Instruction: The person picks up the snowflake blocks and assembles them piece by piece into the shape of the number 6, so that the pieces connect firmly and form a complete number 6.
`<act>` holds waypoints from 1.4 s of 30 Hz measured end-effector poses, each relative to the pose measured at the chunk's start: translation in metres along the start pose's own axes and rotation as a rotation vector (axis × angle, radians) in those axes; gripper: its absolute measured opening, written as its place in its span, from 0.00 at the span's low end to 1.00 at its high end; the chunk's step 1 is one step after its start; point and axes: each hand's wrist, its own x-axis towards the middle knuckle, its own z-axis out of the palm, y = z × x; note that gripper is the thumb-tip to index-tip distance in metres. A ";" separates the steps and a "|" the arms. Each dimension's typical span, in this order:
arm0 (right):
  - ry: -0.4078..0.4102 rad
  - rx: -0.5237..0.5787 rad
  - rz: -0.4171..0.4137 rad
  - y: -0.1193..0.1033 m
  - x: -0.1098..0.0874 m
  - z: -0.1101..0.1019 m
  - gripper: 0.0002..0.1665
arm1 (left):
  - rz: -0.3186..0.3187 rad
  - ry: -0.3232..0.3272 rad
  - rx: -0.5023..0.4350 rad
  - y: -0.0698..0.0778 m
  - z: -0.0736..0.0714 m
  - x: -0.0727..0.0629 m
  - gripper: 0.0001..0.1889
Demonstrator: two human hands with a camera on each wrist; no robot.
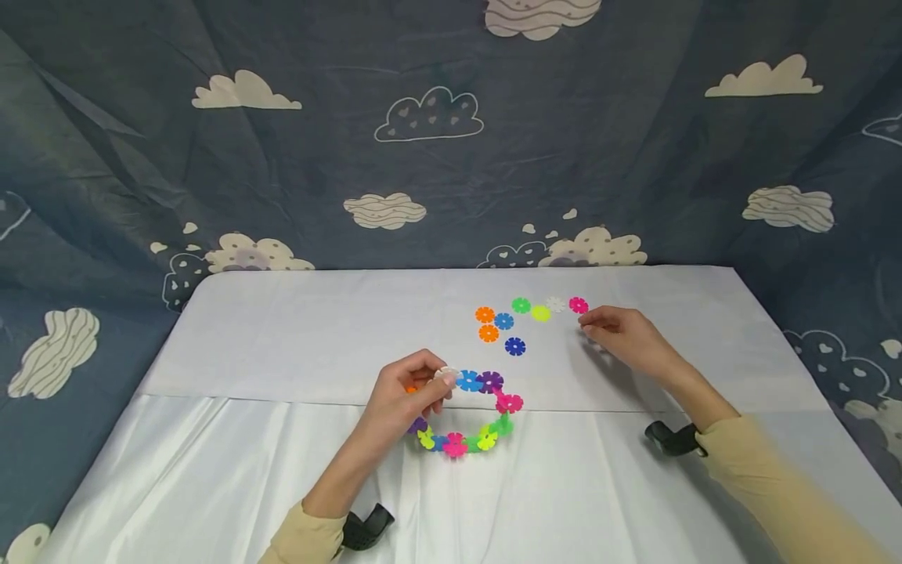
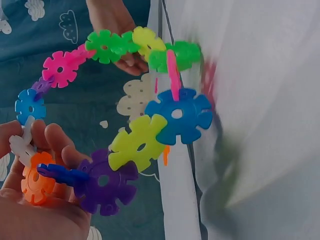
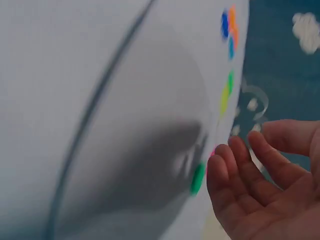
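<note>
My left hand [image 1: 403, 398] pinches a white snowflake disc [image 1: 447, 374] on a loop of linked colourful snowflake discs. The loop hangs above the white cloth; blue [image 2: 179, 116], yellow [image 2: 137, 143], purple [image 2: 106, 181] and orange [image 2: 38, 178] discs show in the left wrist view. Whether the loop is joined at the fingers I cannot tell. My right hand [image 1: 627, 337] hovers over the cloth with relaxed fingers and nothing between them. Just beyond its fingertips lies a loose pink disc [image 1: 579, 305]. In the right wrist view a green disc [image 3: 198, 179] lies beside the fingers.
Several loose discs lie on the white cloth [image 1: 282, 337] left of my right hand, among them an orange disc [image 1: 488, 333], a dark blue disc [image 1: 515, 346] and a yellow disc [image 1: 541, 313]. A dark cloud-patterned curtain [image 1: 317, 172] hangs behind the table.
</note>
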 end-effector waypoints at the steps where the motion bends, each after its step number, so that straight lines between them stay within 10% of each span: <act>1: -0.007 -0.020 0.022 0.006 0.004 -0.004 0.19 | -0.005 -0.002 -0.009 0.000 0.000 0.000 0.06; 8: -0.012 -0.060 0.091 0.049 0.033 -0.011 0.22 | -0.094 0.022 -0.070 -0.004 0.004 -0.002 0.08; 21: -0.031 -0.133 0.062 0.049 0.033 -0.011 0.22 | -0.111 0.028 -0.054 -0.010 0.000 -0.002 0.09; 34: 0.057 -0.132 0.031 0.036 0.018 -0.004 0.17 | -0.051 0.031 -0.011 -0.012 0.000 -0.001 0.07; 42: 0.120 0.076 -0.020 0.001 -0.003 0.007 0.20 | -0.007 0.042 0.002 -0.011 0.003 0.000 0.08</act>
